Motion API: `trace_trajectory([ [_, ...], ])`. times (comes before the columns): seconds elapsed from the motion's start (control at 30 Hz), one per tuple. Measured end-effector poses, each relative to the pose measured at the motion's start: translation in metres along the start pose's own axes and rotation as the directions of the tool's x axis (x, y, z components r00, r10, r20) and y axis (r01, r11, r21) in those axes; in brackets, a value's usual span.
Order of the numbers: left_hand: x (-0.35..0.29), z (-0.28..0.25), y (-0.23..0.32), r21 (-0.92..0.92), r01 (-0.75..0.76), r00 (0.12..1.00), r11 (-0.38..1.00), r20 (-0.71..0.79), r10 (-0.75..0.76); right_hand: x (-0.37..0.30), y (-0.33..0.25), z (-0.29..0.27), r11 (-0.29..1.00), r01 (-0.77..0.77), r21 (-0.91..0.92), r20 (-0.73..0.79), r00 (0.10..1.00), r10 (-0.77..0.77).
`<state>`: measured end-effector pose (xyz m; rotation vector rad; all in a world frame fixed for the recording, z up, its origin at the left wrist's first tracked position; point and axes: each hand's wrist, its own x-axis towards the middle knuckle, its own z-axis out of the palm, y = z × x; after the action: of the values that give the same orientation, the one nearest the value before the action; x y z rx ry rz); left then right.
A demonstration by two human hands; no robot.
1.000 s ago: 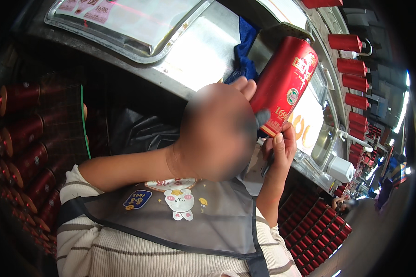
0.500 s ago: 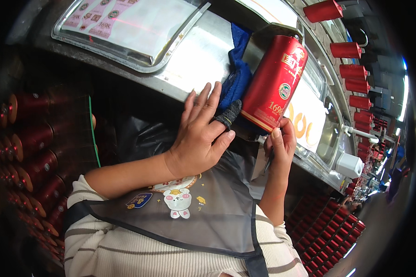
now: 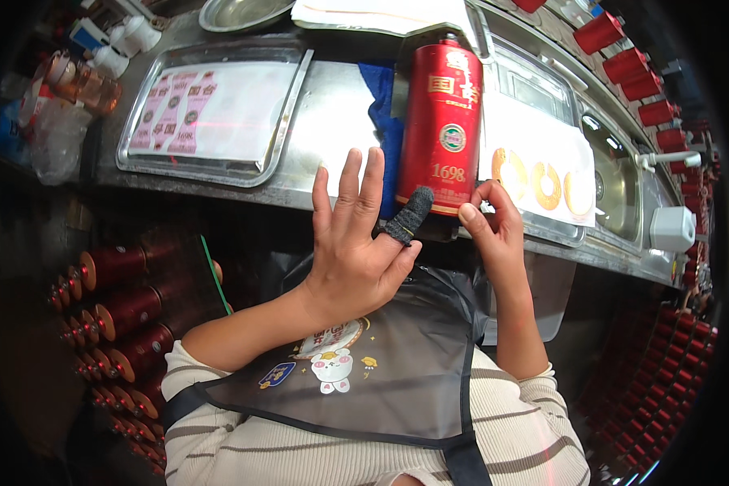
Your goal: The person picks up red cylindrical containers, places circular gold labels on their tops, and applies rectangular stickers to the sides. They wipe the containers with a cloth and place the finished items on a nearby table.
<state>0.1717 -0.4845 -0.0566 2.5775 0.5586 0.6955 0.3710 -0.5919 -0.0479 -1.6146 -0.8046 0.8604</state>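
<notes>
A red bottle (image 3: 437, 105) with gold and white print lies on the worktop, its neck pointing away from me, with a blue cloth (image 3: 378, 85) under its left side. My left hand (image 3: 344, 255) has its fingers spread. A dark knitted finger cot (image 3: 413, 215) covers its index finger, whose tip meets the lower part of the bottle. At the bottle's lower right corner, my right hand (image 3: 498, 223) closes thumb and index finger on the edge. Whether anything thin is pinched there as well is hidden.
To the left stands a metal tray (image 3: 279, 146) with pink printed sheets (image 3: 170, 113). On the right are a second tray (image 3: 575, 235) with gold ring-shaped decals (image 3: 547, 186) and a white plastic container (image 3: 672, 228). Red bottles (image 3: 130, 308) are stacked below the worktop on both sides.
My view has turned and shifted, so the bottle appears more upright and the left tray shows whole. My left fingers are spread wider. The right hand stays at the bottle's lower corner.
</notes>
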Motion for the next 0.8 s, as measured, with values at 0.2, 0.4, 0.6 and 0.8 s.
trace_trajectory([
  [0.2, 0.030, -0.017, 0.005, 0.107, -0.186, 0.981, 0.977, 0.079, 0.178, 0.004, 0.015, -0.005, 1.000, 0.026, 0.008, 0.017, 1.000, -0.026],
  [0.4, 0.054, -0.006, 0.012, 0.218, -0.355, 0.935, 0.909, 0.069, 0.348, 0.005, 0.013, -0.016, 0.996, -0.073, 0.055, 0.089, 0.994, 0.068],
  [0.6, 0.066, 0.021, 0.001, 0.101, -0.316, 0.936, 0.943, -0.132, 0.327, 0.009, 0.011, -0.031, 1.000, -0.015, -0.017, 0.185, 0.983, 0.018],
  [0.8, 0.035, 0.019, -0.024, -0.261, -0.051, 0.987, 0.964, -0.158, 0.010, 0.005, -0.018, -0.027, 0.968, 0.015, -0.250, 0.200, 0.979, 0.036],
])
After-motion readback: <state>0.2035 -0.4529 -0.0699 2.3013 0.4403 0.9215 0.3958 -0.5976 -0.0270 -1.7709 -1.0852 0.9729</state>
